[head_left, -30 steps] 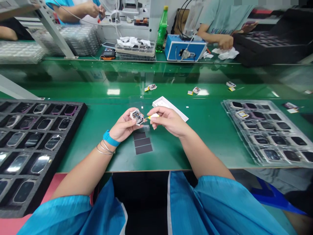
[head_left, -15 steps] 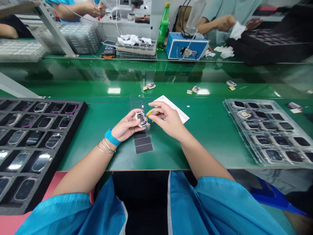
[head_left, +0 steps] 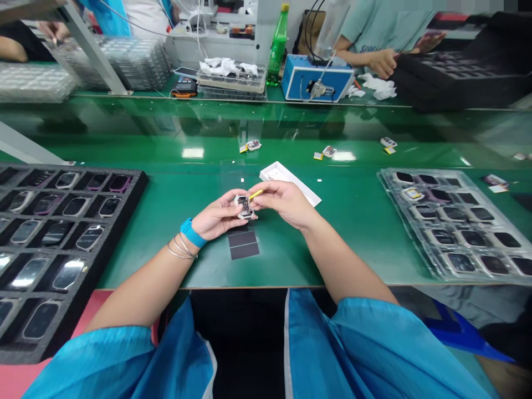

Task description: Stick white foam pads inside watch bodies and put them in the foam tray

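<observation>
My left hand (head_left: 220, 216) grips a small white watch body (head_left: 244, 205) with its inner parts facing up, held just above the green bench. My right hand (head_left: 282, 200) pinches a thin yellow tool (head_left: 256, 194) whose tip rests on the watch body. Dark rectangular pads (head_left: 244, 244) lie on the bench directly below my hands. A white flat tray (head_left: 296, 182) sits just beyond my right hand.
A black foam tray (head_left: 62, 233) of watch screens fills the left. A clear plastic tray (head_left: 457, 221) of watch parts lies right. Loose watch bodies (head_left: 253, 145) sit on the glossy belt. Across it, other people work near a blue box (head_left: 315, 82) and a green bottle (head_left: 276, 47).
My right hand has closed in from the right and brought the yellow tool's tip down onto the watch body. My left hand shifted slightly right with the watch body.
</observation>
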`<state>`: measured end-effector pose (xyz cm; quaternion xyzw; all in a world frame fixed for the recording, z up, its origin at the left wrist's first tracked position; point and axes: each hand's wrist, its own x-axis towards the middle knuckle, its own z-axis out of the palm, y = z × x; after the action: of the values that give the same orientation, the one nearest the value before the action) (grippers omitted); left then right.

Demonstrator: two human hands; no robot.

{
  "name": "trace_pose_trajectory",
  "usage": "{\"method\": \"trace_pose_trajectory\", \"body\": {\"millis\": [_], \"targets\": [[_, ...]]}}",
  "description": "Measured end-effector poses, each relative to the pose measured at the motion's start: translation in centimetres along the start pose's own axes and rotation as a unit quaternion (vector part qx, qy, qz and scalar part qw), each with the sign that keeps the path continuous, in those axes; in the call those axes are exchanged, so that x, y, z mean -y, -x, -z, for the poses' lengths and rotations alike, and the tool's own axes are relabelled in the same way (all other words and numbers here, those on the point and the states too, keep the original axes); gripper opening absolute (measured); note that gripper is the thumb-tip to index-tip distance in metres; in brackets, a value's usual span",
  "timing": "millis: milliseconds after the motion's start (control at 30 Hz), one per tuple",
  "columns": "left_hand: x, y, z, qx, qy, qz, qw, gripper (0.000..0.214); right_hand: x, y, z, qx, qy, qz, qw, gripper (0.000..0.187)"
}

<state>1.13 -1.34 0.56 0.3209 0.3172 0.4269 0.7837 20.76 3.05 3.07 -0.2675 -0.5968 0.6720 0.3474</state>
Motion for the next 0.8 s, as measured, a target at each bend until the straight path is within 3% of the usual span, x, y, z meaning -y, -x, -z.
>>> {"method": "trace_pose_trajectory", "body": {"millis": [167, 300, 433, 500, 600, 667, 733, 800], "targets": [[0.1, 0.0, 0.0, -0.016, -0.013, 0.030, 0.999, 0.042, -1.2, -0.4, -0.3, -0.061, 0.202, 0.117, 0.970, 0.014], [0.3, -0.2, -0.1, -0.050, -0.015, 0.030, 0.998, 0.035, -1.6, -0.4, -0.6, -0.088, 0.337, 0.156, 0.924, 0.017], [0.7, -0.8, -0.7, -0.110, -0.034, 0.013, 0.993, 0.024, -2.4, -0.6, -0.9, -0.087, 0.393, 0.178, 0.898, 0.019], [0.8, -1.0, -1.0, -0.141, -0.041, 0.011, 0.989, 0.019, -2.8, -0.9, -1.0, -0.088, 0.391, 0.164, 0.901, 0.022], [0.3, -1.0, -0.9, -0.175, -0.040, 0.010, 0.984, 0.013, -2.9, -1.1, -1.1, -0.140, 0.358, 0.110, 0.916, 0.031], [-0.4, -0.8, -0.5, -0.193, -0.039, -0.001, 0.980, 0.010, -2.6, -0.9, -1.2, -0.149, 0.369, 0.054, 0.916, 0.022], [-1.2, -0.4, -0.1, -0.201, -0.038, -0.007, 0.979, 0.009, -2.3, -0.3, -1.5, -0.089, 0.423, 0.003, 0.902, 0.010], [-1.8, 0.0, 0.3, -0.194, -0.036, 0.008, 0.980, 0.012, -2.3, 0.5, -2.1, -0.024, 0.488, -0.022, 0.872, 0.010]]}}
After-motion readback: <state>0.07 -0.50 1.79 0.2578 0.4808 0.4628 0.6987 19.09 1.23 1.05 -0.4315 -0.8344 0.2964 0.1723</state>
